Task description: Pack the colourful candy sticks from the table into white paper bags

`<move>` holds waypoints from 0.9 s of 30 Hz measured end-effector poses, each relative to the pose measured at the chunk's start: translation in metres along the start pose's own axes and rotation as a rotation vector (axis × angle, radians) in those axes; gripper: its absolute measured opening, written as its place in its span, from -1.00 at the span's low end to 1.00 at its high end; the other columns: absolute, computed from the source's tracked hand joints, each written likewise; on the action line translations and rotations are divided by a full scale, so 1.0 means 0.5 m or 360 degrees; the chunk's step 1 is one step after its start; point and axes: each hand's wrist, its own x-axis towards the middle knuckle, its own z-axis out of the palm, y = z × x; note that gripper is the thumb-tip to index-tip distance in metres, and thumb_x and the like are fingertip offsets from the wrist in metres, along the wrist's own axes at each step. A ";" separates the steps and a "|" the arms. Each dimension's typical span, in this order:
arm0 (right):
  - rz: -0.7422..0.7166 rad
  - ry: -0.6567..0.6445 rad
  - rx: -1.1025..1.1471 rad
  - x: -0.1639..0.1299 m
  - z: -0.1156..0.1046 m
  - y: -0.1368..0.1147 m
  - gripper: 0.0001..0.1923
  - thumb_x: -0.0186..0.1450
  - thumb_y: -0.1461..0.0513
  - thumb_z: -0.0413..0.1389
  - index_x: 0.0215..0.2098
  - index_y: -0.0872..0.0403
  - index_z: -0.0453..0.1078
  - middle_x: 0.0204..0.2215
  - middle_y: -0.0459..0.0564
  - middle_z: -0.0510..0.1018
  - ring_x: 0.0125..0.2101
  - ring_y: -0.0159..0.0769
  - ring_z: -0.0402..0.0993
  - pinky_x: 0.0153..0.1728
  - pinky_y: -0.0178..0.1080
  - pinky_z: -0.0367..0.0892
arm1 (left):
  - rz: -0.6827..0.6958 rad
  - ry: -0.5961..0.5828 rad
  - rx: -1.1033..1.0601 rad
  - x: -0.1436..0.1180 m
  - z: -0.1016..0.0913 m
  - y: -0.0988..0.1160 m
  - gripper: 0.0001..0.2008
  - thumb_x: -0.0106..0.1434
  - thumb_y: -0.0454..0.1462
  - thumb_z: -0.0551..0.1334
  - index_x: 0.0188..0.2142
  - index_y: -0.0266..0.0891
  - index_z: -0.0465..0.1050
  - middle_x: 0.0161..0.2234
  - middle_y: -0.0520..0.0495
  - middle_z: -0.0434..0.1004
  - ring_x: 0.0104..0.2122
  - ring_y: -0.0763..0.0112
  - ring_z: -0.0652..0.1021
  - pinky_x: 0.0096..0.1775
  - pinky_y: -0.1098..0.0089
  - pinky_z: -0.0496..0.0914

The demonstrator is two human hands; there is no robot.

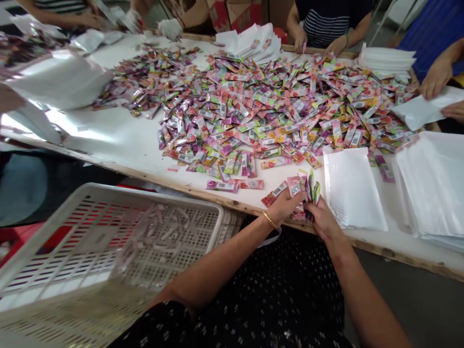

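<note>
Sachets (303, 191) pinched between left hand (284, 205), right hand (324, 220)

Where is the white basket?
The white basket sits low on the left of the head view, below the table edge, beside the person's left arm.

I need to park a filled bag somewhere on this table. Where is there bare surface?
Bare table lies left of the sachet pile, bordered by the silvery bags and the near wooden edge. A narrow strip runs by that edge between the loose sachets and both hands. The middle is crowded; white pouches and stacks fill the right.
</note>
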 end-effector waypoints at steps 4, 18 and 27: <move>-0.0392 0.0004 -0.0436 0.003 0.030 -0.018 -0.49 0.11 0.23 0.13 0.06 0.03 0.35 -0.03 0.04 0.48 0.03 -0.14 0.35 0.17 -0.05 0.19 | 0.0082 -0.0049 0.0001 -0.001 0.027 0.016 -0.63 -0.08 -0.17 0.46 -0.37 -0.30 0.39 -0.47 0.03 0.45 -0.41 0.46 0.44 -0.27 0.43 0.38; -0.0710 -0.0837 -0.2413 0.064 0.028 -0.064 -0.25 0.09 0.41 0.05 0.27 0.09 0.16 0.31 0.11 0.11 0.29 -0.02 -0.01 0.19 0.09 0.02 | -0.0135 0.0494 -0.0040 -0.031 -0.241 0.164 -0.76 -0.05 -0.18 0.35 -0.53 -0.36 0.44 -0.70 0.05 0.35 -0.79 0.67 0.19 -0.75 0.56 0.03; -0.0730 -0.1027 -0.2744 0.123 0.067 -0.057 -0.75 0.14 0.31 0.10 -0.18 0.11 0.40 -0.15 0.13 0.48 -0.05 -0.09 0.33 -0.06 -0.12 0.18 | -0.0238 0.0423 -0.0123 -0.079 -0.266 0.128 -0.73 -0.06 -0.16 0.36 -0.53 -0.36 0.44 -0.72 0.06 0.35 -0.79 0.64 0.24 -0.73 0.55 0.07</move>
